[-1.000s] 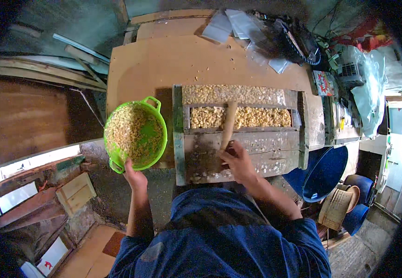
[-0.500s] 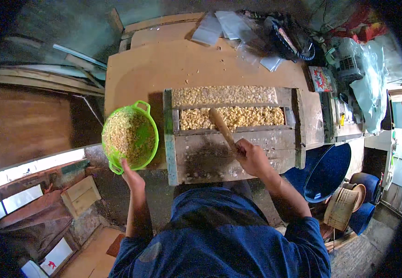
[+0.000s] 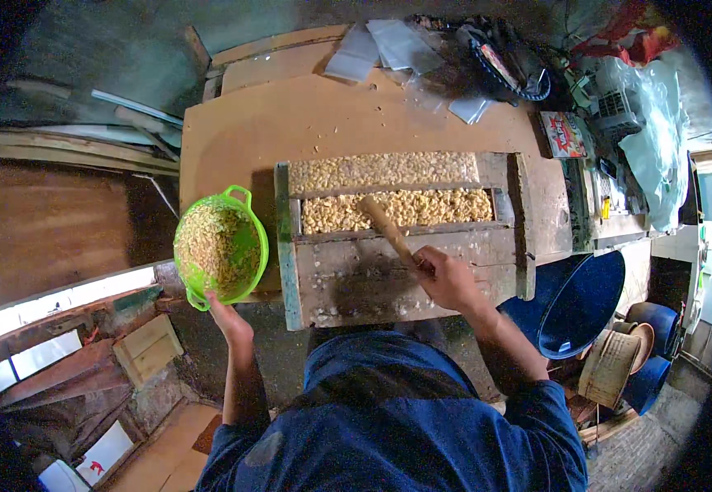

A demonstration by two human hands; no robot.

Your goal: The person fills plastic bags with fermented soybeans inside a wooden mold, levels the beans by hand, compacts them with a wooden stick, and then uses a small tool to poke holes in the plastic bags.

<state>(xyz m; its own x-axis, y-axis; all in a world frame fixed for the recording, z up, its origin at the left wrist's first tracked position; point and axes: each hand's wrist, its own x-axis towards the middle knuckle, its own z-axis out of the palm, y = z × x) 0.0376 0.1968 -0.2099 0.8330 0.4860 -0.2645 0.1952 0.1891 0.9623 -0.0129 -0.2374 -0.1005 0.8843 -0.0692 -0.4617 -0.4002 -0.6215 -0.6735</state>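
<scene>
Beans (image 3: 211,234) nearest to you are in the green bowl (image 3: 263,250), and your left hand (image 3: 234,321) grips its near edge, with the thumb at the rim. Whether the table (image 3: 241,123) carries part of its weight, I cannot tell from this angle, so better to keep the bowl steady and firmly gripped. Your right hand (image 3: 448,280) is closed around the stick (image 3: 388,230), whose far tip is on the beans in the slot (image 3: 348,236) of the wooden frame (image 3: 348,283). The step in hand seems to be levelling them. For this, draw the stick lightly along the slot; hard pressing could crush beans or throw them over the edge. Watch also the two ends, where filling may become thin. Just beyond the slot lies a pale strip of more beans (image 3: 384,170); it is better that the stick does not disturb it. Farther on the table, clear bags (image 3: 352,56) lie well apart from your work.
</scene>
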